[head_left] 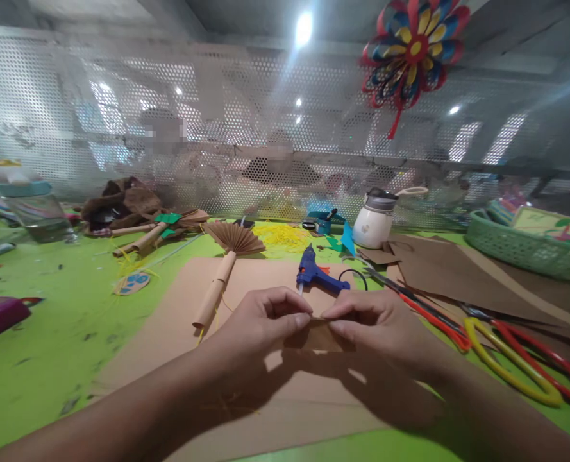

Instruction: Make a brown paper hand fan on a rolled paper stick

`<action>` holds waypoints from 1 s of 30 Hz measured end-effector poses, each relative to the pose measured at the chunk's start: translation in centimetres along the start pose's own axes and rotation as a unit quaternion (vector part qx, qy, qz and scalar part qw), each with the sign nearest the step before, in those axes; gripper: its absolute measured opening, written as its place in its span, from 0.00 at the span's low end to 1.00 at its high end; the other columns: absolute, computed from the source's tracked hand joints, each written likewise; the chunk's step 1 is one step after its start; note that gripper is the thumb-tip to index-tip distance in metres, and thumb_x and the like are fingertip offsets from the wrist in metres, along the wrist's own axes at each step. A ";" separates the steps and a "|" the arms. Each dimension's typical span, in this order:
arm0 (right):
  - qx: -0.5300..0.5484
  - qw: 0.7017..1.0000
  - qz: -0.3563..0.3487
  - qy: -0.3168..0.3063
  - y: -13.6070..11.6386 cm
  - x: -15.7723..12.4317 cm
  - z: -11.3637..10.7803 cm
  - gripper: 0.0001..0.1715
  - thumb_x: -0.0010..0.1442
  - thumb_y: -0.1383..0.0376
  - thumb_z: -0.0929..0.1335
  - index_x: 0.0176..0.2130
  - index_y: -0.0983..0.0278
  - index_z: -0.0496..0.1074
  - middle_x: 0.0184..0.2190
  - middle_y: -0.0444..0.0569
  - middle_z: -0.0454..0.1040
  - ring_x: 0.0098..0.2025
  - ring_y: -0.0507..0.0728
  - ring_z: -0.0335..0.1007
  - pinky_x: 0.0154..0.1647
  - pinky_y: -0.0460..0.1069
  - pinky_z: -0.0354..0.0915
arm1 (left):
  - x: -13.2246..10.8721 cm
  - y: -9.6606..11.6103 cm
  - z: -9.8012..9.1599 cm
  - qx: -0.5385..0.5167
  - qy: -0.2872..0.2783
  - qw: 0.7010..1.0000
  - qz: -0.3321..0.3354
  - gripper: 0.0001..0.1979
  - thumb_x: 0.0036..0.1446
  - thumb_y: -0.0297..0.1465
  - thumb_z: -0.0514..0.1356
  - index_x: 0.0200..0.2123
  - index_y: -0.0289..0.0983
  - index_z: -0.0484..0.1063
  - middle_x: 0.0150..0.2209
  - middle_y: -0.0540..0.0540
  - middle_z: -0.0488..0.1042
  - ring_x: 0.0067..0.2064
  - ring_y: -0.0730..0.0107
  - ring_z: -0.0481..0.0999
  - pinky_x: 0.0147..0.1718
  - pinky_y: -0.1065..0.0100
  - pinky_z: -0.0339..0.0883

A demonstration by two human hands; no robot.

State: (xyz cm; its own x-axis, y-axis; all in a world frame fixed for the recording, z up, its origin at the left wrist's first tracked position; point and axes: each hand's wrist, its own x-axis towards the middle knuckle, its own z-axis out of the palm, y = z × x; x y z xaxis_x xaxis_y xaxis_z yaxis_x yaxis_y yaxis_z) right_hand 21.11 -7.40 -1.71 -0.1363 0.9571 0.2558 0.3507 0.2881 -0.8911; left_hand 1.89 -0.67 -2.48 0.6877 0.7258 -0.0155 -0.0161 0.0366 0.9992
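A: What surrounds the bench?

B: A green worktop (49,333) runs up to a perforated metal screen (169,128), and a multicoloured paper pinwheel (413,48) hangs at about one o'clock high above. A large sheet of brown kraft paper (285,410) covers the middle of the worktop.

A: And the hands?

B: Both sit near the centre, just over that sheet. The left hand (260,324) and the right hand (378,327) each pinch one end of a small folded piece of brown paper (319,335) between thumb and fingertips. The piece spans the gap between them, held just above the sheet; its lower edge is in shadow.

A: What lies beyond them?

B: At twelve o'clock from the hands, a blue glue gun (313,273) rests on the sheet with its black cord looping to the right. At eleven o'clock stands a brown paper fan on a rolled paper tube (224,269), with loose yellow shreds (282,234) behind it. More rolled tubes with green bits lie at ten o'clock.

A: To the right?

B: At three o'clock, two pairs of scissors, one yellow-handled (510,359) and one red-handled (549,359), lie side by side on more brown paper. A white jar (374,221) stands at one o'clock, and a green plastic basket (525,250) sits at two o'clock. A magenta object at nine o'clock is cut off by the edge.
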 end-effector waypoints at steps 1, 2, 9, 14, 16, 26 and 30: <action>0.004 1.000 -0.002 0.000 0.1 0.0 0.0 0.09 0.52 0.72 0.67 0.31 0.64 0.78 0.24 0.46 0.74 0.25 0.50 0.65 0.25 0.44 0.61 | 0.0 0.1 -0.1 -0.013 0.001 1.000 -0.002 0.09 0.48 0.34 0.65 0.31 0.35 0.73 0.23 0.51 0.70 0.27 0.73 0.67 0.28 0.70 0.60; 0.002 1.000 -0.008 0.002 0.2 0.0 0.0 0.09 0.52 0.72 0.68 0.31 0.64 0.78 0.23 0.45 0.74 0.24 0.50 0.65 0.24 0.44 0.61 | -0.1 0.2 -0.1 -0.023 0.003 1.000 -0.005 0.10 0.49 0.35 0.65 0.31 0.34 0.74 0.24 0.50 0.71 0.28 0.72 0.68 0.29 0.70 0.60; -0.105 0.981 -0.164 0.013 0.3 -0.4 0.9 0.09 0.55 0.73 0.67 0.33 0.65 0.78 0.27 0.48 0.74 0.30 0.52 0.70 0.30 0.46 0.65 | -0.6 -0.1 0.6 -0.027 -0.068 0.995 -0.070 0.18 0.56 0.43 0.58 0.32 0.32 0.78 0.25 0.46 0.74 0.30 0.69 0.70 0.34 0.66 0.62; -0.124 0.971 -0.203 0.002 0.5 -0.6 1.1 0.11 0.58 0.73 0.66 0.37 0.66 0.78 0.30 0.49 0.74 0.30 0.51 0.70 0.30 0.45 0.66 | -0.9 -0.4 0.8 -0.038 -0.097 0.990 -0.094 0.17 0.56 0.41 0.58 0.36 0.32 0.76 0.26 0.46 0.73 0.30 0.71 0.70 0.30 0.69 0.61; -0.121 0.970 -0.209 0.000 0.8 -0.6 1.0 0.11 0.58 0.73 0.66 0.37 0.64 0.78 0.30 0.49 0.74 0.31 0.51 0.70 0.30 0.45 0.66 | -0.7 -0.6 0.6 -0.047 -0.099 0.989 -0.096 0.16 0.55 0.41 0.59 0.35 0.33 0.75 0.25 0.48 0.71 0.27 0.71 0.70 0.27 0.70 0.60; -0.103 0.990 -0.094 -0.012 0.5 -0.2 0.7 0.13 0.55 0.76 0.67 0.37 0.61 0.77 0.32 0.46 0.76 0.36 0.53 0.72 0.38 0.46 0.67 | 0.1 -1.8 0.7 -0.007 -0.079 0.994 -0.079 0.14 0.54 0.39 0.60 0.33 0.33 0.74 0.22 0.51 0.69 0.22 0.74 0.67 0.26 0.70 0.62; -0.020 0.997 0.040 -0.061 0.1 -0.2 0.5 0.13 0.53 0.74 0.68 0.40 0.63 0.75 0.37 0.49 0.77 0.39 0.55 0.72 0.39 0.48 0.68 | 0.1 -1.9 0.9 0.064 -0.045 0.996 -0.038 0.12 0.56 0.37 0.57 0.33 0.33 0.73 0.25 0.48 0.71 0.26 0.72 0.68 0.28 0.69 0.63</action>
State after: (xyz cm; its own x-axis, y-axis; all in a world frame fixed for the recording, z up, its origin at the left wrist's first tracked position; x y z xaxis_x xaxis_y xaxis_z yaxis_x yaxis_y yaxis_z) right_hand 20.69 -7.53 -2.03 -0.2163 0.9671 0.1342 0.4005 0.2133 -0.8911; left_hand 2.69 -1.27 -4.33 0.7455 0.6600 -0.0929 0.1265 -0.0033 0.9920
